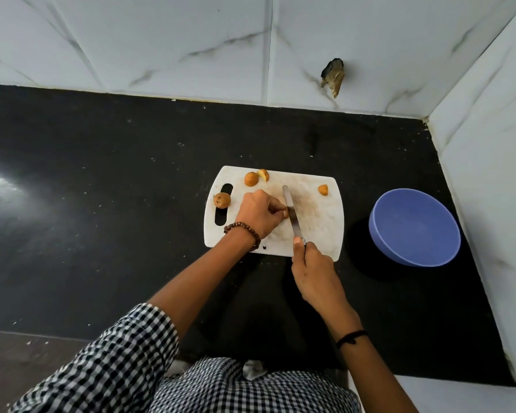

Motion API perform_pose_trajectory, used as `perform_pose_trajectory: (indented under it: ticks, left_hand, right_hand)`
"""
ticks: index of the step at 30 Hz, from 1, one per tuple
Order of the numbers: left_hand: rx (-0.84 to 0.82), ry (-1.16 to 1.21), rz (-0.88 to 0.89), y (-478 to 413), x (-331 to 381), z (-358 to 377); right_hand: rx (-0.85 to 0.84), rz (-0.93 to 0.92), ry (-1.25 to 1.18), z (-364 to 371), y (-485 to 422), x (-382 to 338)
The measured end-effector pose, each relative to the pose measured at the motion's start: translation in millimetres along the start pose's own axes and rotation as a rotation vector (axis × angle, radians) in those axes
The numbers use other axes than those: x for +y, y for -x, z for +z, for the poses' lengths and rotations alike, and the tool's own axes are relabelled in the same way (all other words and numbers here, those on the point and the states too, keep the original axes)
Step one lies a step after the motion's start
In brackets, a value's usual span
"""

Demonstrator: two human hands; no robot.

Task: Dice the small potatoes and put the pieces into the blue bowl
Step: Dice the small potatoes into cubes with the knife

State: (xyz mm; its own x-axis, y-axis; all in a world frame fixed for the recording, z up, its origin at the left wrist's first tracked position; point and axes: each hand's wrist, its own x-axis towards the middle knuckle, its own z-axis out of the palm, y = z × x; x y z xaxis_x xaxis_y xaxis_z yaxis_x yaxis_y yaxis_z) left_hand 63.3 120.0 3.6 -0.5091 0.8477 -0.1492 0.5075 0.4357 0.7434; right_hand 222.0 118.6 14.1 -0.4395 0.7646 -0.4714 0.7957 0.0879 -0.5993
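Midway along the black counter (102, 180), nearer its right edge, a person works over a white cutting board (316, 216). The left hand (258, 214), a bead bracelet (245, 232) at the wrist, curls its fingers (276, 207) round a small potato piece (285, 215) and pins it to the board. The right hand (312, 266) grips the handle of a knife (289, 208), thumb on top, with the blade set against that piece and pointing toward the counter's back edge. A whole potato (222, 200) sits by the board's handle slot. A potato half (251, 179) and a wedge (263, 175) lie side by side at the board's far left corner, and another cut chunk (323, 190) lies apart near its far right corner. The blue bowl (380, 234) stands upright just beside the board, close to the counter's right edge.
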Motion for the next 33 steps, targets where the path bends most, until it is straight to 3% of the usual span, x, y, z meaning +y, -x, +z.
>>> perform_pose_trajectory:
  ticks: [18,29,33]
  left_hand:
    - [0.015,0.057,-0.023,3.3,0.0,-0.9]
    - [0.024,0.128,-0.078,3.5,-0.8,-2.1]
    - [-0.004,0.121,-0.092,2.8,-0.5,-1.9]
  right_hand:
    - [0.009,-0.002,0.338,9.0,2.7,1.7]
    - [-0.038,0.04,0.312,-8.3,46.4,35.8]
    - [-0.025,0.055,0.155,-22.0,56.7,44.2]
